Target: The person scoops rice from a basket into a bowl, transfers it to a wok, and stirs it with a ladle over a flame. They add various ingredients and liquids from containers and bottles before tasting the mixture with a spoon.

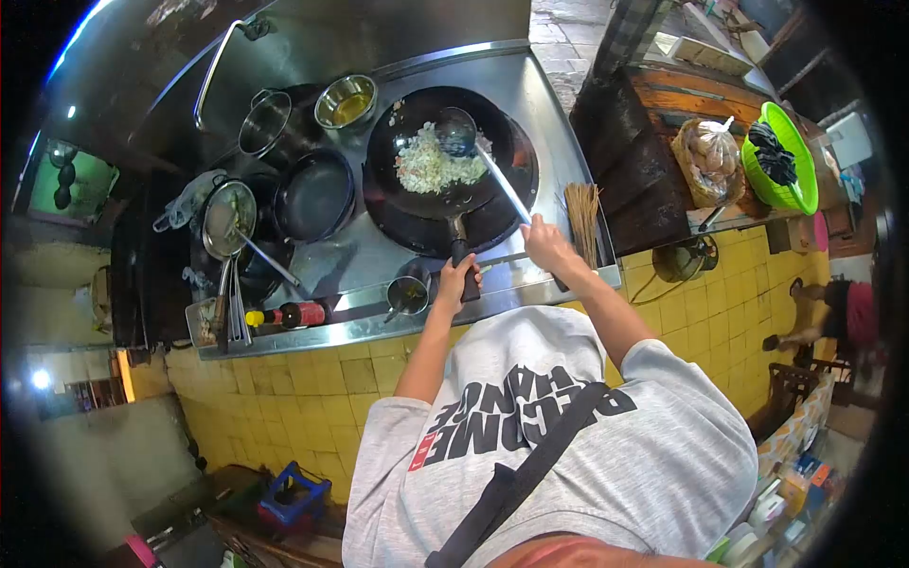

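Observation:
My left hand (455,282) is closed around the dark handle of a wok (398,123) on the stove. A heap of fried rice (426,166), pale with small coloured bits, lies in the wok. In my right hand (549,246) is the long metal handle of a ladle (496,174). The ladle's dark bowl rests against the far right part of the rice. A metal cup (407,295) stands just left of my left hand, and a bamboo whisk brush (582,222) lies to the right of my right hand.
Left of the wok are a black pan (314,194), a metal bowl of yellow liquid (346,101), a strainer (228,220) and a sauce bottle (286,315) lying down. A wooden table (653,95) at right bears a green basket (800,170). Another person (838,312) is at far right.

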Available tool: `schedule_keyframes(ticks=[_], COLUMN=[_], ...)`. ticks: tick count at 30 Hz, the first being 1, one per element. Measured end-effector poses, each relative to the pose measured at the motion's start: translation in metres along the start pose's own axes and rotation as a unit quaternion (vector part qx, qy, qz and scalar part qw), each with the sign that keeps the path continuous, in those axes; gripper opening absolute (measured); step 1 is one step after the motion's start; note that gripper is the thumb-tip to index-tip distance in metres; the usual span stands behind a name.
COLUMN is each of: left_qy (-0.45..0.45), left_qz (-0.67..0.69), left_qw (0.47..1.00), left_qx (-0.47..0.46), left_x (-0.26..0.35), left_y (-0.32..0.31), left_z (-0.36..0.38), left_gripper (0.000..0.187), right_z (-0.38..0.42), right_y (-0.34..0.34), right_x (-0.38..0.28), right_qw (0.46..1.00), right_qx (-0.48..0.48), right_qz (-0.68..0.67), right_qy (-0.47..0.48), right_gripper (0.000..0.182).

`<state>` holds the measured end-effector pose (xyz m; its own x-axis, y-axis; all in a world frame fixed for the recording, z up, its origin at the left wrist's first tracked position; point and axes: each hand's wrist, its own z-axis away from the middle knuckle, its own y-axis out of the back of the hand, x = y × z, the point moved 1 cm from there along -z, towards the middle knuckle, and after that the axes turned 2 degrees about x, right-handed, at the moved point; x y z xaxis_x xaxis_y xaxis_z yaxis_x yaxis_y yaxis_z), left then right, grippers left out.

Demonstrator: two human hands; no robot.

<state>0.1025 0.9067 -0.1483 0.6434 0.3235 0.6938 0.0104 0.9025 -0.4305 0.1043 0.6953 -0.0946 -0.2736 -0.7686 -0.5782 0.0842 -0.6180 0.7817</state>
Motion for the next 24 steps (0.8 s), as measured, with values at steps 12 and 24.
schedule_keyframes(ticks=[12, 24], left_qy=[0.032, 0.047], left_qz=[0.003, -0.011], left_qw=[0.999, 0.999], left_qx=[0.002, -0.016], left_x=[0.005, -0.003], left_y=[-0.003, 0.017], left_z=[0.007, -0.007], left_gripper=[0.018, 0.02], right_z=[-0.037, -0.038], right_y=[-0.006, -0.012], right_x=[-0.043, -0.036], right_qw=[0.998, 0.984], right_qx=[-0.046, 0.086], right_qz=[-0.027, -0.129], right_qy=[0.045, -0.093], right_gripper=[0.04, 0.039])
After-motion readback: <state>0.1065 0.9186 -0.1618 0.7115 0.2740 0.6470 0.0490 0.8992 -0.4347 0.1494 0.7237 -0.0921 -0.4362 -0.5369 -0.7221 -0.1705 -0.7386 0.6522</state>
